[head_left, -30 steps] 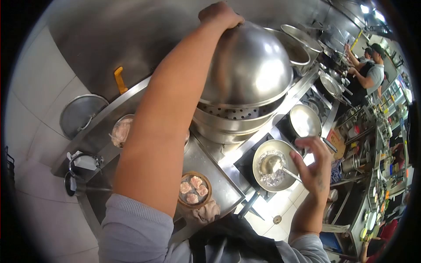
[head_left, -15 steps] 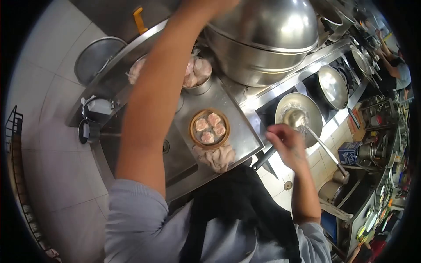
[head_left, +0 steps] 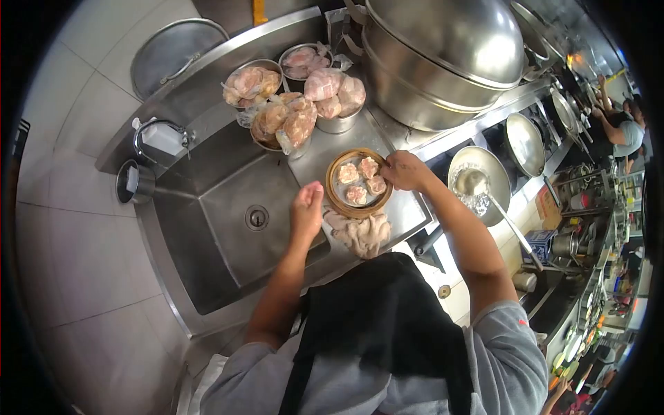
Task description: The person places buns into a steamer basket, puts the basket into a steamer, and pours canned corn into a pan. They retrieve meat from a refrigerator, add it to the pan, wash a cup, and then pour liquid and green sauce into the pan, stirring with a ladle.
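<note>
Right hand [head_left: 407, 171] is gripping the steamer basket [head_left: 357, 211], which is sitting on the steel counter [head_left: 409, 211] beside the sink [head_left: 242, 187]; left hand [head_left: 306, 213] is hanging apart, loosely open. One-sided support is risking a tilt, possibly sliding the dumplings [head_left: 356, 194] out

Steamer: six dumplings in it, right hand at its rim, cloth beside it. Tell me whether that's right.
Not quite: the head view shows four dumplings in the steamer, not six. The right hand is at its rim and the cloth lies beside it, as you said.
</note>
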{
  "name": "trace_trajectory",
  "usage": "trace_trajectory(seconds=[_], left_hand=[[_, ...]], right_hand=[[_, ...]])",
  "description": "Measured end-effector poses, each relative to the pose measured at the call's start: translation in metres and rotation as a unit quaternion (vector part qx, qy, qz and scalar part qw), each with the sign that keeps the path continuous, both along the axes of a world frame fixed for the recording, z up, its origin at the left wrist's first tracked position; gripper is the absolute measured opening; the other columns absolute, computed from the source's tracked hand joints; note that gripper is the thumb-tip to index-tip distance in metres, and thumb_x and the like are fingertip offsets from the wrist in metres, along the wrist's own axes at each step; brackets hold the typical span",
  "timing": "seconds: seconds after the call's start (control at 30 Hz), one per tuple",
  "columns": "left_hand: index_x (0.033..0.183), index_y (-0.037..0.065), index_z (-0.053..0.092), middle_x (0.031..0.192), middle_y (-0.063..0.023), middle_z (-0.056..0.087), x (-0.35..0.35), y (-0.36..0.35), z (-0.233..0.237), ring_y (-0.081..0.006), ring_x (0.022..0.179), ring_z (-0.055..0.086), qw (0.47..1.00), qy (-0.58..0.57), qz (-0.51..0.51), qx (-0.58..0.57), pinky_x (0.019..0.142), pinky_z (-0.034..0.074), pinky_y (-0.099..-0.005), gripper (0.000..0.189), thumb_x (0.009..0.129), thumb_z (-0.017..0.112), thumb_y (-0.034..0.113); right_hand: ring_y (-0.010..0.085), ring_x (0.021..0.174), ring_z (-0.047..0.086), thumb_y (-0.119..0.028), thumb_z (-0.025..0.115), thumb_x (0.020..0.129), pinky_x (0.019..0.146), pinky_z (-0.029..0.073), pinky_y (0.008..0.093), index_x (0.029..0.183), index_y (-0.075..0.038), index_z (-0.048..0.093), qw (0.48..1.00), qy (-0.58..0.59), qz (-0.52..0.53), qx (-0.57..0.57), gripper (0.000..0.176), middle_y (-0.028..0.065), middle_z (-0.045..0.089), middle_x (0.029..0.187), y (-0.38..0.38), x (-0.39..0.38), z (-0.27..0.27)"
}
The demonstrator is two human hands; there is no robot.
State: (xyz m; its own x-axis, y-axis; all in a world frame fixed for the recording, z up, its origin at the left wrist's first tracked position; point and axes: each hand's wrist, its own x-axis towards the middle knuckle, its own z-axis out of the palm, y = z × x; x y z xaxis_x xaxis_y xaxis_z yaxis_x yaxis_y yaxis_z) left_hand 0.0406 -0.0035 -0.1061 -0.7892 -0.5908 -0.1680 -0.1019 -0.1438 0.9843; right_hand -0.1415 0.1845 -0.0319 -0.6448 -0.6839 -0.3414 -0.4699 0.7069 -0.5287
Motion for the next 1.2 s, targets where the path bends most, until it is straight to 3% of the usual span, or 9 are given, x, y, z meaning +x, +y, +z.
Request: trace_trajectory(seconds=[0.33,0.37,0.4,0.5,0.67,0.77,0.97,1.13,1.2], left_hand=[[0.102,0.004,0.070,0.091,-0.0058,0.071,-0.168,-0.005,0.291,-0.0103,0.081,0.062,0.843,0.309,-0.053,-0.438,0.073,0.048,-0.0233,0.022,0.088,0.066,0.021],[0.104,0.007,0.070,0.092,-0.0064,0.070,-0.203,0.009,0.315,-0.0153,0.085,0.064,0.839,0.288,-0.081,-0.455,0.076,0.049,-0.0276,0.034,0.086,0.066,0.035],[0.117,-0.002,0.060,0.115,-0.0232,0.061,-0.222,0.033,0.347,-0.0321,0.107,0.059,0.852,0.249,-0.140,-0.438,0.091,0.046,-0.0403,0.060,0.081,0.063,0.046],[0.115,-0.002,0.061,0.110,-0.0231,0.062,-0.328,0.083,0.391,-0.0307,0.103,0.060,0.760,0.268,-0.072,-0.588,0.088,0.047,-0.0398,0.057,0.083,0.062,0.045],[0.106,0.008,0.069,0.098,-0.0078,0.069,-0.436,0.133,0.410,-0.0221,0.092,0.065,0.676,-0.072,-0.133,-0.721,0.082,0.049,-0.0339,0.052,0.082,0.061,0.055],[0.101,0.010,0.071,0.099,-0.0087,0.069,-0.445,0.127,0.411,-0.0237,0.098,0.064,0.645,-0.082,-0.153,-0.744,0.082,0.049,-0.0331,0.043,0.079,0.064,0.047],[0.100,0.013,0.072,0.103,-0.0085,0.069,-0.452,0.085,0.421,-0.0219,0.102,0.064,0.723,-0.038,-0.120,-0.680,0.085,0.050,-0.0344,0.057,0.067,0.066,0.059],[0.087,0.009,0.072,0.064,-0.0011,0.053,-0.454,-0.023,0.449,-0.0090,0.050,0.038,0.863,0.019,-0.113,-0.492,0.047,0.032,-0.0276,0.058,0.065,0.070,0.063],[0.087,0.009,0.071,0.063,0.0001,0.050,-0.431,-0.035,0.450,-0.0085,0.049,0.035,0.884,0.018,-0.074,-0.461,0.046,0.029,-0.0271,0.057,0.066,0.070,0.063]], right_hand=[[0.0195,0.044,0.050,-0.018,0.055,0.080,0.048,0.040,0.0356,0.066,0.005,0.060,0.946,0.129,-0.271,-0.126,0.028,0.0148,0.053,0.051,0.138,0.037,0.145],[0.0216,0.045,0.050,-0.018,0.055,0.080,0.048,0.040,0.0362,0.065,0.006,0.058,0.934,0.098,-0.314,-0.140,0.028,0.0174,0.051,0.051,0.160,0.042,0.155],[0.0221,0.045,0.051,-0.018,0.055,0.080,0.048,0.040,0.0364,0.066,0.007,0.057,0.928,0.180,-0.304,-0.117,0.029,0.0184,0.050,0.051,0.179,0.047,0.167],[0.0151,0.045,0.052,-0.013,0.052,0.082,0.045,0.040,0.0321,0.067,0.007,0.059,0.901,0.118,-0.403,-0.107,0.026,0.0132,0.054,0.051,0.241,0.053,0.187],[0.0090,0.043,0.048,-0.009,0.053,0.082,0.041,0.037,0.0264,0.068,0.007,0.059,0.841,0.143,-0.502,-0.145,0.022,0.0032,0.053,0.053,0.309,0.049,0.220],[0.0073,0.042,0.046,-0.008,0.053,0.083,0.038,0.035,0.0261,0.069,0.006,0.058,0.836,0.173,-0.494,-0.163,0.021,0.0031,0.052,0.052,0.337,0.028,0.226],[0.0078,0.040,0.048,-0.013,0.052,0.086,0.037,0.035,0.0259,0.061,0.005,0.057,0.844,0.214,-0.449,-0.202,0.031,0.0035,0.052,0.049,0.311,-0.055,0.258],[0.0142,0.038,0.051,-0.018,0.055,0.086,0.038,0.040,0.0280,0.059,0.003,0.059,0.850,0.226,-0.419,-0.227,0.035,0.0067,0.054,0.048,0.248,-0.163,0.260],[0.0158,0.038,0.053,-0.019,0.057,0.084,0.039,0.043,0.0296,0.060,0.003,0.061,0.877,0.202,-0.399,-0.176,0.033,0.0088,0.056,0.049,0.217,-0.216,0.246]])
